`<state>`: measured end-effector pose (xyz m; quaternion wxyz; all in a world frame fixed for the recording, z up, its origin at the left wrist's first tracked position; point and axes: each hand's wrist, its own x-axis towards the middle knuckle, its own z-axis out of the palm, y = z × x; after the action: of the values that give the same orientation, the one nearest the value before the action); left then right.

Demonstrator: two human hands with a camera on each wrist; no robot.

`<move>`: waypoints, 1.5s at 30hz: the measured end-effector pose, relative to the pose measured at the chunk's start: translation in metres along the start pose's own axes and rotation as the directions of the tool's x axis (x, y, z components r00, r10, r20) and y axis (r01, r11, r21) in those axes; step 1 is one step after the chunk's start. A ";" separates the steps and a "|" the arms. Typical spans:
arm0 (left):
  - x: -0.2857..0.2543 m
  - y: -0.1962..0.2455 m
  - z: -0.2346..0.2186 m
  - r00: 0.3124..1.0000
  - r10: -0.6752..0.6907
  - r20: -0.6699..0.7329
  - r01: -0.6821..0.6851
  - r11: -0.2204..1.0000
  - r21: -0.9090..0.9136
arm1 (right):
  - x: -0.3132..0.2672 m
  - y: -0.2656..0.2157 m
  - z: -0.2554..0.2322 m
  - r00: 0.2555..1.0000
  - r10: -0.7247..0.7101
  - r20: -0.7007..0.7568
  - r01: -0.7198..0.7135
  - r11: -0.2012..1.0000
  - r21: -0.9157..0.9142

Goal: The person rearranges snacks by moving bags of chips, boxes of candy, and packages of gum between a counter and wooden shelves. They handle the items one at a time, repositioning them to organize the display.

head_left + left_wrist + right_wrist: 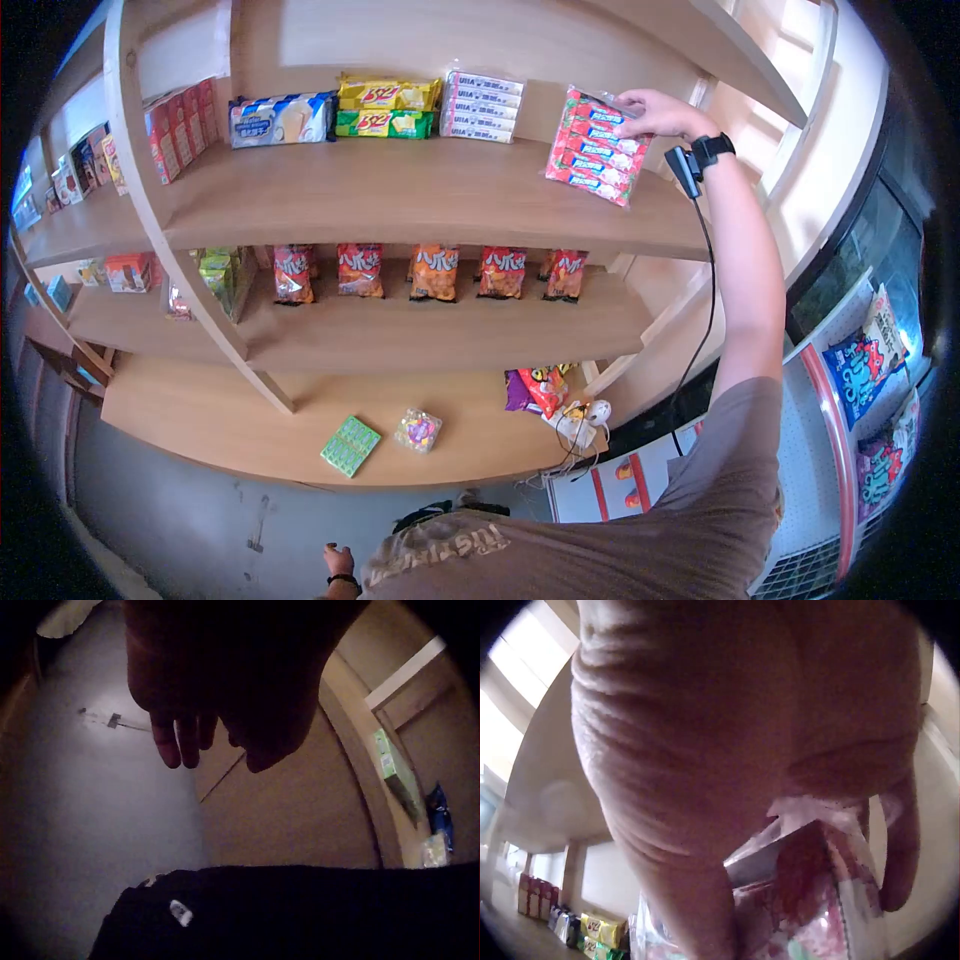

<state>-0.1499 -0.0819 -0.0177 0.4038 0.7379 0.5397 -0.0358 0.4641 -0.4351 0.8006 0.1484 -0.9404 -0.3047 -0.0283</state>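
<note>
My right hand (pixel 658 114) grips the top right corner of a red multipack of candy sticks (pixel 600 152) in clear wrap. The pack stands tilted at the right end of the upper shelf, its lower edge right at the board in the head view. In the right wrist view, thumb and fingers reach down either side of the crinkled wrap (pixel 810 900). Left of it stands a white multipack of candy sticks (pixel 482 106). Low by my body hangs my left hand (pixel 341 562), holding nothing; its fingers (pixel 168 742) dangle loosely in the left wrist view.
Yellow and green biscuit packs (pixel 386 106) and a blue biscuit pack (pixel 283 119) line the upper shelf (pixel 400 195). Snack bags (pixel 434 274) stand on the shelf below. On the bottom board lie a green box (pixel 351 446) and a clear candy pack (pixel 418 430). A cable (pixel 712 320) trails from my right wrist.
</note>
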 end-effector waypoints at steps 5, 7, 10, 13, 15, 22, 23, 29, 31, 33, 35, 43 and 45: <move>0.003 0.033 0.032 0.995 0.047 -0.092 -0.053 0.996 -0.070 | 0.028 0.015 -0.006 0.998 -0.057 0.032 0.059 0.996 -0.064; -0.002 0.040 0.044 0.997 0.037 -0.073 -0.043 0.995 -0.093 | 0.040 0.026 0.000 0.989 -0.140 -0.039 0.140 0.990 0.014; -0.012 0.045 0.063 0.998 0.024 -0.055 -0.029 0.995 -0.099 | 0.070 0.045 0.008 0.960 -0.246 -0.136 0.245 0.969 -0.027; -0.022 0.044 0.085 0.995 -0.014 -0.094 0.005 0.995 -0.100 | 0.096 0.049 0.010 0.934 -0.315 -0.171 0.307 0.949 -0.069; -0.025 0.043 0.095 0.990 -0.047 -0.130 0.033 0.993 -0.115 | 0.111 0.053 0.014 0.939 -0.287 -0.189 0.282 0.958 -0.057; -0.045 0.053 0.114 0.988 -0.042 -0.149 0.029 0.996 -0.089 | 0.132 0.054 0.019 0.916 -0.347 -0.201 0.251 0.887 -0.387; -0.048 0.052 0.114 0.989 -0.037 -0.147 0.026 0.997 -0.076 | 0.134 0.056 0.020 0.910 -0.356 -0.214 0.248 0.879 -0.408; -0.025 0.038 0.131 0.978 0.022 -0.205 -0.088 0.945 -0.316 | 0.132 0.064 0.034 0.852 -0.401 -0.335 0.215 0.853 -0.476; -0.029 0.048 0.117 0.987 0.047 -0.153 -0.074 0.982 -0.174 | 0.138 0.070 0.037 0.799 -0.457 -0.392 0.245 0.842 -0.481; -0.028 0.067 0.110 0.993 0.067 -0.096 -0.071 0.997 -0.031 | 0.138 0.071 0.039 0.784 -0.457 -0.419 0.260 0.856 -0.447; -0.027 0.080 0.104 0.995 0.060 -0.084 -0.058 0.998 0.027 | 0.136 0.068 0.040 0.782 -0.439 -0.443 0.217 0.858 -0.466; -0.027 0.106 0.102 0.987 0.133 -0.087 -0.138 0.989 -0.055 | 0.132 0.064 0.050 0.767 -0.339 -0.546 0.141 0.918 -0.372; -0.031 0.102 0.105 0.987 0.137 -0.085 -0.143 0.988 -0.058 | 0.127 0.059 0.049 0.774 -0.315 -0.548 0.124 0.926 -0.357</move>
<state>-0.0380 -0.1812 -0.0158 0.4064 0.7616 0.5032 0.0396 0.5998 -0.3943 0.7569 0.0871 -0.8518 -0.3434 -0.3859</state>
